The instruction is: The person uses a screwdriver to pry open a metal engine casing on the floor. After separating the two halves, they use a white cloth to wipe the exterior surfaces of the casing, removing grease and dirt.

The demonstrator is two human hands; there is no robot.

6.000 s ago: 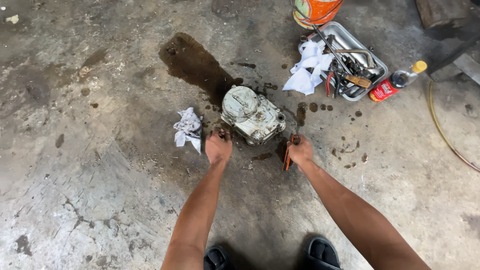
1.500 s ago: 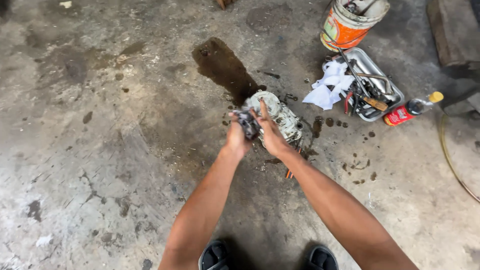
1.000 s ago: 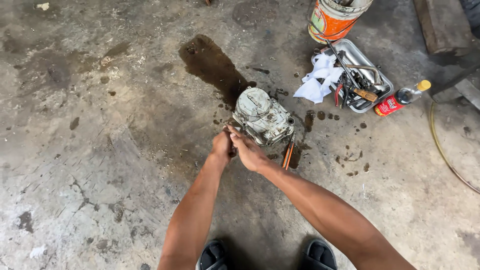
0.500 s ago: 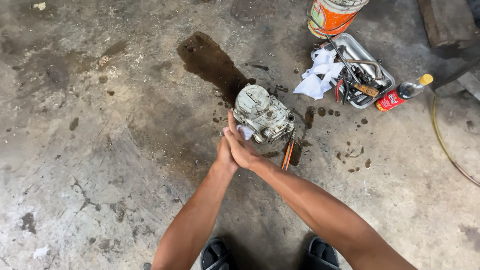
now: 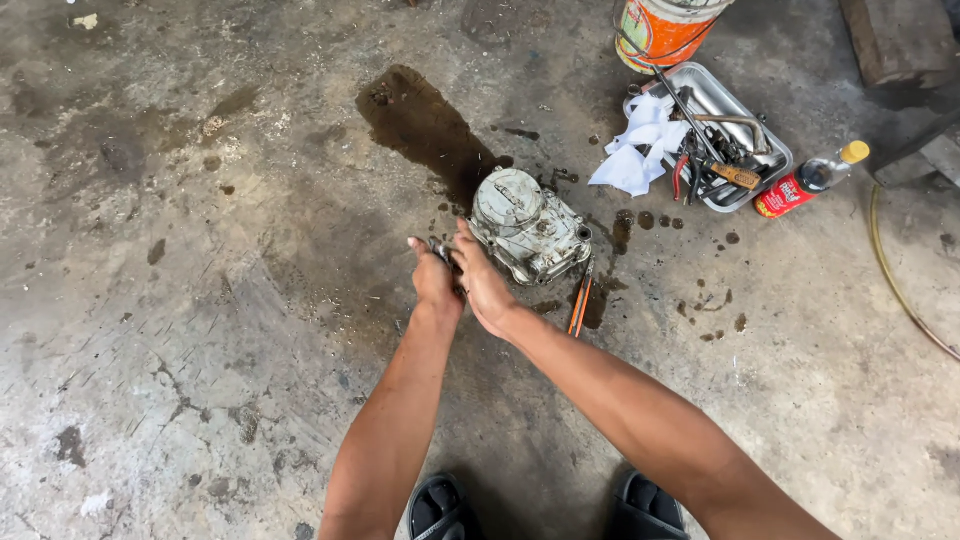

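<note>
Stained concrete floor (image 5: 200, 330) fills the head view, with a dark oil patch (image 5: 420, 125) behind a grey engine casing (image 5: 528, 228) set flat on it. Both hands are pressed together just left of the casing: the left hand (image 5: 436, 280) is closed around a small dark part (image 5: 440, 248), and the right hand (image 5: 482, 280) is wrapped over it; what the right hand grips cannot be told. Orange-handled pliers (image 5: 579, 305) lie beside the casing. A metal tray (image 5: 765, 150) of tools, a white rag (image 5: 635, 150), a red bottle (image 5: 800, 185) and an orange bucket (image 5: 662, 30) are kept within reach.

I'm in a repair workshop: oil-stained concrete floor (image 5: 200, 300), engine part (image 5: 527, 226), metal tray of tools (image 5: 745, 115).
</note>
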